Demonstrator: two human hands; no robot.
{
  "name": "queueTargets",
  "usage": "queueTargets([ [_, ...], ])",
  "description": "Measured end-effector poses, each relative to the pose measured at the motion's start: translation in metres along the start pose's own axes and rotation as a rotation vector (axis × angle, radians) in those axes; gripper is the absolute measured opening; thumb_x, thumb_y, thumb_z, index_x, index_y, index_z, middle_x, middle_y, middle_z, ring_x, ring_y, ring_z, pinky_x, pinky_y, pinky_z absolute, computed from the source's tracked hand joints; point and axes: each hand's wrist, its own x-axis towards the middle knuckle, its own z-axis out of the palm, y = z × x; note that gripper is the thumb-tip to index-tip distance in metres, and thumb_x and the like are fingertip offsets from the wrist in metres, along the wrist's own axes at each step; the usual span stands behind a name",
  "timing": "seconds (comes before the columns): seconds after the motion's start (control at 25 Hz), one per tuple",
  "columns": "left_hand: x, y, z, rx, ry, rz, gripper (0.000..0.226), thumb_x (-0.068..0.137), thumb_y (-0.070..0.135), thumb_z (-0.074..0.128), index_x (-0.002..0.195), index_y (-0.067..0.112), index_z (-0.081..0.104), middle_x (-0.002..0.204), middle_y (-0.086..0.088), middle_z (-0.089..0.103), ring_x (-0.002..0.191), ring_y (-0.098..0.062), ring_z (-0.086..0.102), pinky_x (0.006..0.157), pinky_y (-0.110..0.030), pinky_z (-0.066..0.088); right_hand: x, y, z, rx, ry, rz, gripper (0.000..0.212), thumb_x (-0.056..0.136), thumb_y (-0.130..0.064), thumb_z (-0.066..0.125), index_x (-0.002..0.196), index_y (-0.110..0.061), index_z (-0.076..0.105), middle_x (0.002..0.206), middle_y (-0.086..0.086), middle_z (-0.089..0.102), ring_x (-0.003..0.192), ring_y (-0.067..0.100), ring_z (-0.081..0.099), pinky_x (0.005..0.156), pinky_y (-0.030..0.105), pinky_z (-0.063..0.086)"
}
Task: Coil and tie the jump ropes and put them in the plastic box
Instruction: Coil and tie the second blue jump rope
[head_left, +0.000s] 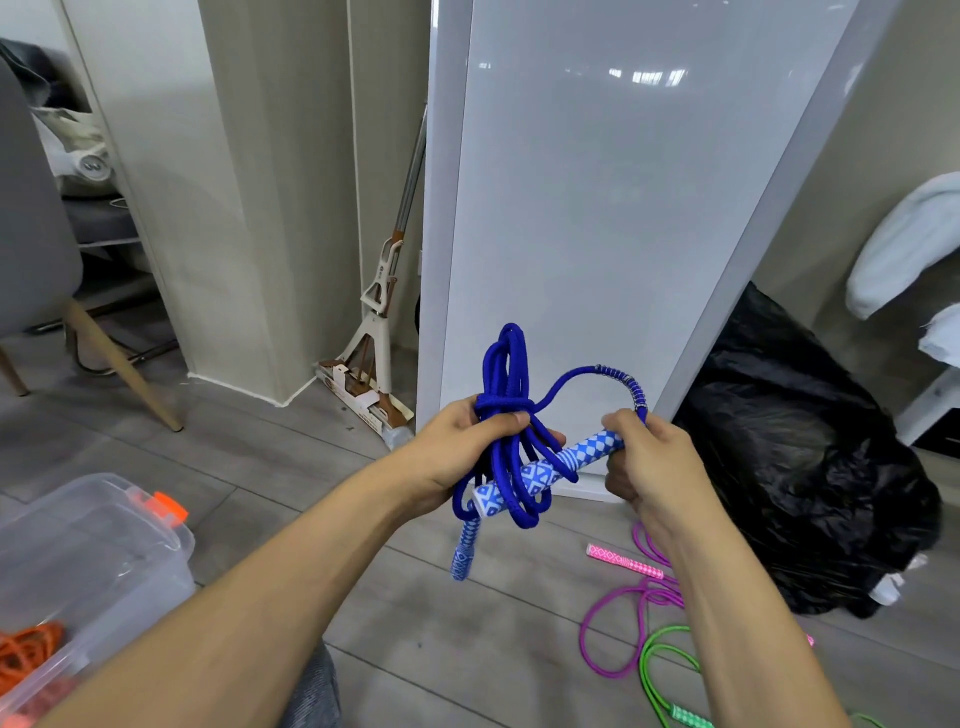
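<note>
The blue rope (506, 374) is coiled in the air; the left hand (465, 449) grips its wrapped middle, the right hand (647, 465) grips one handle (584, 453). I would pull the wrap tight (loops hang loose) before the box (130, 561), lower left.

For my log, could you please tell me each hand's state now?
Left hand: grips coiled blue cord jump rope.
Right hand: holds its blue-and-white patterned handle.

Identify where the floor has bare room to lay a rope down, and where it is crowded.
Free: the floor between the plastic box and the pink rope; also the strip between the chair leg and the mop. Crowded: lower right, where pink rope, green rope and black bag lie close together.
</note>
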Motion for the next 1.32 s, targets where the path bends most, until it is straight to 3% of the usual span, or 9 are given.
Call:
queueTargets([
  [0.2,0.005,-0.005,-0.001,-0.099,0.150,0.024,0.037,0.102,0.016,0.049,0.131,-0.006,0.046,0.110,-0.016,0.074,0.095,-0.028,0.073,0.076,-0.032,0.058,-0.009,0.001,0.014,-0.125,0.094,-0.325,0.022,0.094,-0.015,0.060,0.073,-0.014,0.053,0.050,-0.004,0.045,0.049,0.018,0.037,0.047,0.028,0.033],
  [0.32,0.009,-0.008,-0.007,-0.041,0.247,0.039,0.033,0.103,0.018,0.049,0.130,0.000,0.046,0.106,-0.013,0.076,0.094,-0.028,0.074,0.085,-0.037,0.057,-0.014,0.001,0.019,-0.209,0.005,-0.403,0.023,0.098,-0.024,0.060,0.079,-0.011,0.056,0.056,0.003,0.051,0.050,0.015,0.040,0.049,0.028,0.036],
  [0.44,0.013,-0.015,-0.007,0.134,0.301,0.066,0.027,0.100,0.017,0.054,0.123,0.005,0.049,0.103,-0.011,0.076,0.092,-0.019,0.074,0.086,-0.031,0.056,-0.013,0.008,0.020,-0.390,-0.143,-0.408,0.021,0.098,-0.030,0.059,0.083,-0.015,0.058,0.058,-0.006,0.055,0.052,0.011,0.044,0.054,0.024,0.039],
  [0.6,0.018,-0.025,-0.001,0.155,0.377,0.095,0.024,0.094,0.016,0.063,0.115,0.010,0.053,0.100,-0.012,0.073,0.089,-0.020,0.073,0.075,-0.031,0.057,-0.021,0.023,0.035,-0.571,-0.375,-0.340,0.016,0.100,-0.039,0.051,0.100,-0.027,0.060,0.075,-0.012,0.066,0.068,0.007,0.060,0.066,0.032,0.049],
  [0.72,0.019,-0.022,-0.003,-0.063,0.413,0.085,0.024,0.097,0.012,0.058,0.120,0.006,0.052,0.106,-0.015,0.074,0.097,-0.031,0.072,0.081,-0.044,0.060,-0.026,0.015,0.036,-0.538,-0.325,-0.273,0.020,0.099,-0.043,0.051,0.109,-0.027,0.046,0.090,-0.007,0.068,0.079,0.007,0.062,0.073,0.030,0.051],
  [0.84,0.026,-0.019,-0.012,-0.207,0.546,0.095,0.026,0.096,0.013,0.059,0.119,0.002,0.055,0.108,-0.025,0.071,0.096,-0.040,0.070,0.086,-0.053,0.058,-0.025,0.020,0.036,-0.491,-0.287,-0.100,0.040,0.085,-0.041,0.069,0.112,-0.025,0.044,0.098,-0.002,0.067,0.087,0.012,0.064,0.074,0.033,0.053],
  [1.0,0.024,-0.016,-0.013,-0.361,0.648,0.102,0.015,0.098,0.011,0.055,0.109,-0.001,0.056,0.089,-0.025,0.069,0.067,-0.036,0.067,0.061,-0.041,0.060,-0.029,0.040,0.052,-0.656,-0.574,0.067,0.046,0.070,-0.052,0.077,0.103,-0.025,0.061,0.099,-0.003,0.070,0.086,0.011,0.067,0.073,0.028,0.052],
  [1.2,0.025,-0.015,-0.016,-0.405,0.678,0.093,0.022,0.099,0.012,0.055,0.115,-0.003,0.055,0.096,-0.030,0.068,0.074,-0.040,0.067,0.067,-0.047,0.060,-0.028,0.060,0.082,-0.340,-0.320,-0.062,0.017,0.087,-0.030,0.071,0.087,-0.014,0.071,0.074,0.002,0.069,0.071,0.014,0.060,0.068,0.028,0.051],
  [1.32,0.023,-0.011,-0.017,-0.434,0.669,0.089,0.023,0.100,0.013,0.054,0.118,-0.001,0.054,0.093,-0.026,0.068,0.069,-0.035,0.068,0.056,-0.041,0.060,-0.030,0.057,0.078,-0.393,-0.396,-0.045,0.018,0.087,-0.028,0.073,0.078,-0.013,0.071,0.063,-0.008,0.061,0.055,0.002,0.051,0.053,0.013,0.040],
])
